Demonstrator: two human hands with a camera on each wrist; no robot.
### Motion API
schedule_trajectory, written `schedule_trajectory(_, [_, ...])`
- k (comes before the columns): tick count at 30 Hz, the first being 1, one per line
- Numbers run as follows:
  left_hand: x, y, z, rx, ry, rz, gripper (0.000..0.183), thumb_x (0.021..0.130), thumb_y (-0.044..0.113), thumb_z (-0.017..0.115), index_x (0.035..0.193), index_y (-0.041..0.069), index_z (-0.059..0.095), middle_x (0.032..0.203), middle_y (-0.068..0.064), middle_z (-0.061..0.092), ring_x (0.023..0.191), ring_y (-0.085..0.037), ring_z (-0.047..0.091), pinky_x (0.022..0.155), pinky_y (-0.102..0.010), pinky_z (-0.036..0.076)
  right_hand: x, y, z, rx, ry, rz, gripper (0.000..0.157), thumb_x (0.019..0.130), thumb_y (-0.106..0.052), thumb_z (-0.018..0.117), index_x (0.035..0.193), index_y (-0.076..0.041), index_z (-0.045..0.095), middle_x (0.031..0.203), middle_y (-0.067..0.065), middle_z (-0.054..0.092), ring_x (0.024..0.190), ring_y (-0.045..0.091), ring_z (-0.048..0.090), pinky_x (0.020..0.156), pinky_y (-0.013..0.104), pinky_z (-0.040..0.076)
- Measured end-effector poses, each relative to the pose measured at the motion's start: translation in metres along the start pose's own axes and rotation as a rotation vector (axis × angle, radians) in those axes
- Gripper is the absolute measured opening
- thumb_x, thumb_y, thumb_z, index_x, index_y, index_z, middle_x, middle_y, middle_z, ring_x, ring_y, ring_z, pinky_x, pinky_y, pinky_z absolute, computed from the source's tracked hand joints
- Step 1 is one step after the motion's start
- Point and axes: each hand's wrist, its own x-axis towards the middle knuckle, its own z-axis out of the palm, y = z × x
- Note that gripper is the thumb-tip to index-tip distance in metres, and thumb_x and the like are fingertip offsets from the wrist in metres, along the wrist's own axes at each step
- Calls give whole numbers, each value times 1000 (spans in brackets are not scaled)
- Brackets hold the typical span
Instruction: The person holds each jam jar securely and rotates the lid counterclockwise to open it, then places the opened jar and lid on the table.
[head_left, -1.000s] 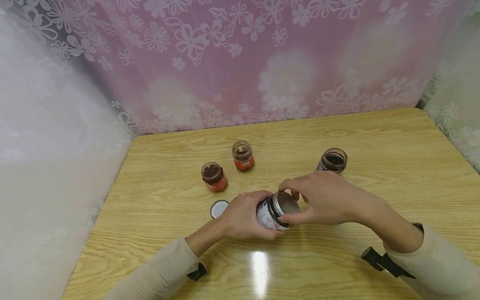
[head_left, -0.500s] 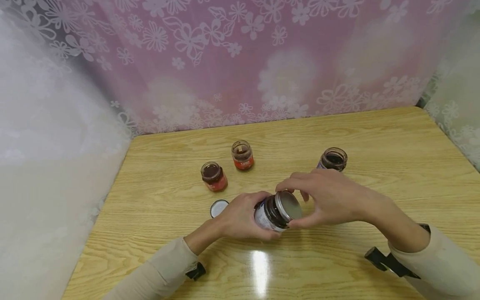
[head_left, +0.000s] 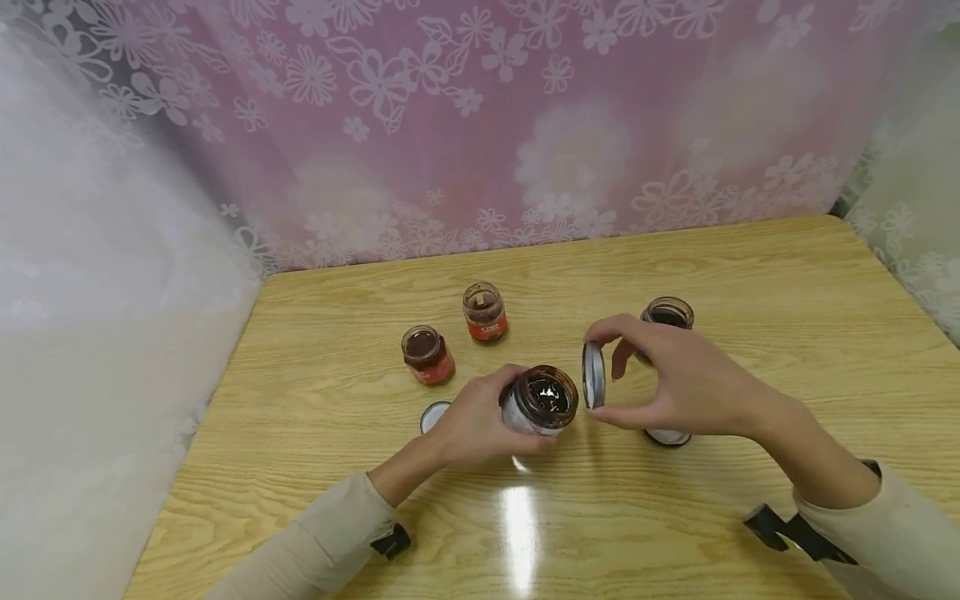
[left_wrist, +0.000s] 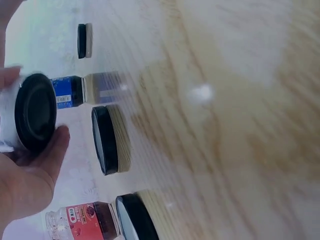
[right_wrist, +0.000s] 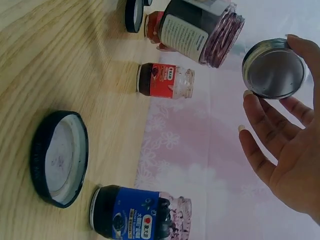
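Note:
My left hand (head_left: 476, 421) grips a glass jar (head_left: 523, 419) with a whitish label, tilted, its mouth uncovered and dark glossy contents showing inside. In the left wrist view the dark base of this jar (left_wrist: 37, 112) faces the camera, raised above the table. Just right of the mouth, my right hand (head_left: 678, 379) pinches a silver metal lid (head_left: 593, 375) on edge between thumb and fingers, apart from the jar. The right wrist view shows the flat face of that lid (right_wrist: 275, 70) beside the jar's ridged glass neck (right_wrist: 222, 40).
Two uncovered red-label jars (head_left: 429, 356) stand on the wooden table (head_left: 360, 300) to the left. A blue-label jar (right_wrist: 135, 212) is behind my right hand. One upturned lid (head_left: 435, 417) lies by my left hand, another lid (head_left: 667, 437) under my right. Patterned curtains (head_left: 570, 158) hang behind.
The silver lid has come off the jar and moved right, turning on edge in my right hand. The jar in my left hand now has its mouth exposed, tipped more upward.

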Motion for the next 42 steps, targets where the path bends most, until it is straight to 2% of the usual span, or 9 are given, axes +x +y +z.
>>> schedule_trajectory(5, [9,-1,1,29,76,-78,71,66,40,81,127,16,53,102,5,64,85,-9,60,73,-26,49,-6,3,-1,58,40,46,68,70,-38,85,125,-25,47,101,-15,55,83,0,55,68,28,48])
schedule_trajectory(13, [28,-3,3,70,99,-115,68,67,35,80,125,13,52,103,1,63,88,-12,59,75,-29,48,-12,9,2,62,73,59,71,70,-33,86,126,-23,44,108,-13,52,86,1,55,71,26,50])
schedule_trajectory(23, [50,-7,9,95,86,-125,72,70,38,81,128,10,49,109,-1,60,93,-13,58,77,-29,48,-14,11,8,61,52,103,67,71,-35,84,124,-24,45,103,-15,55,86,1,57,67,29,49])
schedule_trajectory(36, [60,-14,16,221,49,-108,68,71,43,81,124,11,51,104,-1,63,90,-12,59,77,-27,48,-16,16,14,2,33,113,66,72,-40,83,123,-19,47,96,-15,56,82,2,58,65,30,48])
schedule_trajectory(42, [63,-14,17,254,43,-128,73,71,45,81,129,13,50,111,-1,63,97,-14,59,81,-30,48,-16,18,16,8,23,117,64,73,-41,82,122,-20,48,94,-16,56,80,1,57,64,29,47])
